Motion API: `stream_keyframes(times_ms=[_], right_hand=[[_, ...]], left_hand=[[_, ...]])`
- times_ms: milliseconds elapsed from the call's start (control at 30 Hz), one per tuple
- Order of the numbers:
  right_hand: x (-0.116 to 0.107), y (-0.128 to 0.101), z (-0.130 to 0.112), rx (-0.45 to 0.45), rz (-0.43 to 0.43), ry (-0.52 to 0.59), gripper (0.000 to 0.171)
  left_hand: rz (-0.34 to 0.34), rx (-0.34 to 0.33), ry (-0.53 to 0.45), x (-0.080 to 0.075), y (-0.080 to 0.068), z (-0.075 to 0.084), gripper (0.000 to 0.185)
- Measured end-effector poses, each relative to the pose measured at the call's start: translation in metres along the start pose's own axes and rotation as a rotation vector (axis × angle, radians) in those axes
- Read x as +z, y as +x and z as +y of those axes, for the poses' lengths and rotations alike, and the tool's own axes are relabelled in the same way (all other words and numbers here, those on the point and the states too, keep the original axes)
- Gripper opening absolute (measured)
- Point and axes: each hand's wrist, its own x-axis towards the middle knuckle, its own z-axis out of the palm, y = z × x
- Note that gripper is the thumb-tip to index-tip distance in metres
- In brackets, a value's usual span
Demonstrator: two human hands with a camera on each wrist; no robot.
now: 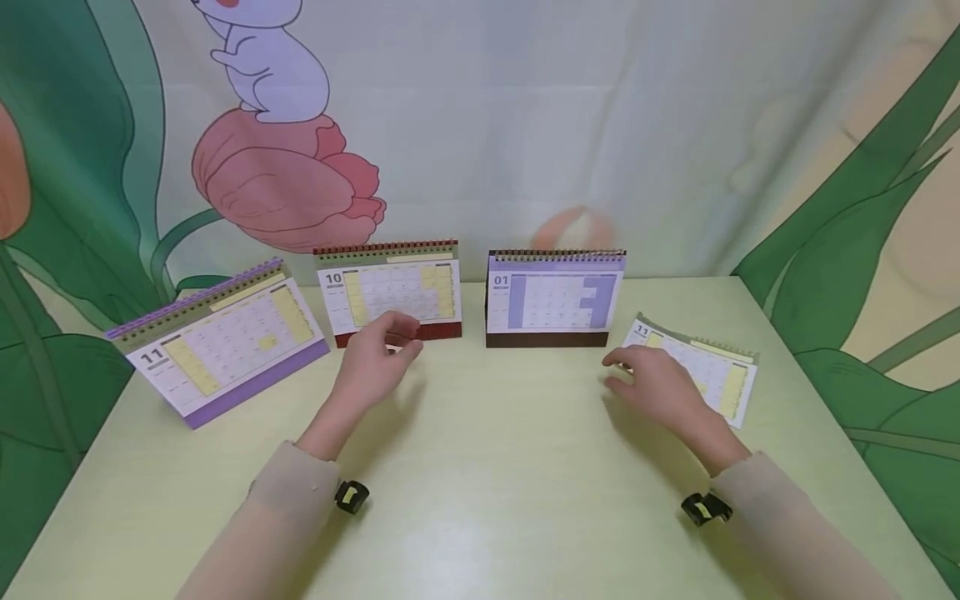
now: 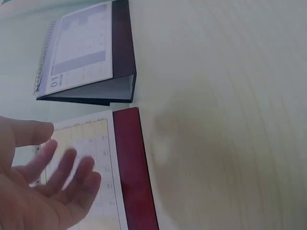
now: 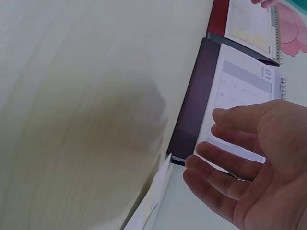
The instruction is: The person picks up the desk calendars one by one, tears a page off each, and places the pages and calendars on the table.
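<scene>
My left hand (image 1: 375, 360) hung released just before the red-based calendar (image 1: 393, 292); my right hand (image 1: 656, 385), fingers relaxed, hovered at the near-left edge of the flat calendar (image 1: 712, 371) on the counter (image 1: 480, 467). Gripping each base edge seemed wisest.

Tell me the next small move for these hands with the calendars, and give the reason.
Probably lower the right hand onto the flat calendar and grip its near edge to stand it up. It is the only calendar lying flat on the table; the other three stand upright. The hand hovers open right beside it, holding nothing, while the left hand is by the October calendar.
</scene>
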Motion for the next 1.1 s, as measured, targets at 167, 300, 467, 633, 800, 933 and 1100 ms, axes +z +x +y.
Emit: stream_keyframes(times_ms=[167, 300, 467, 633, 800, 933, 1100], right_hand=[[-0.002, -0.001, -0.003, -0.017, 0.007, 0.016, 0.024], [0.0, -0.001, -0.006, -0.031, -0.002, 0.017, 0.025], [0.0, -0.004, -0.011, -0.024, -0.011, 0.023, 0.025], [0.001, -0.005, -0.012, -0.04, -0.016, 0.037, 0.025], [0.0, -0.007, -0.014, -0.061, -0.01, 0.053, 0.024], [0.0, -0.007, -0.015, -0.067, -0.011, 0.054, 0.024], [0.003, -0.009, -0.015, -0.062, -0.028, 0.059, 0.024]], left_hand=[[0.07, -0.115, 0.011, -0.016, -0.008, -0.004, 0.046], [0.114, -0.173, -0.022, -0.029, -0.013, -0.006, 0.061], [0.187, -0.154, -0.08, -0.035, -0.013, -0.01, 0.072], [0.239, -0.143, -0.11, -0.035, -0.011, -0.016, 0.077], [0.271, -0.171, -0.209, -0.036, -0.004, -0.021, 0.079], [0.272, -0.231, -0.292, -0.039, 0.003, -0.026, 0.082], [0.263, -0.279, -0.347, -0.044, 0.008, -0.03, 0.086]])
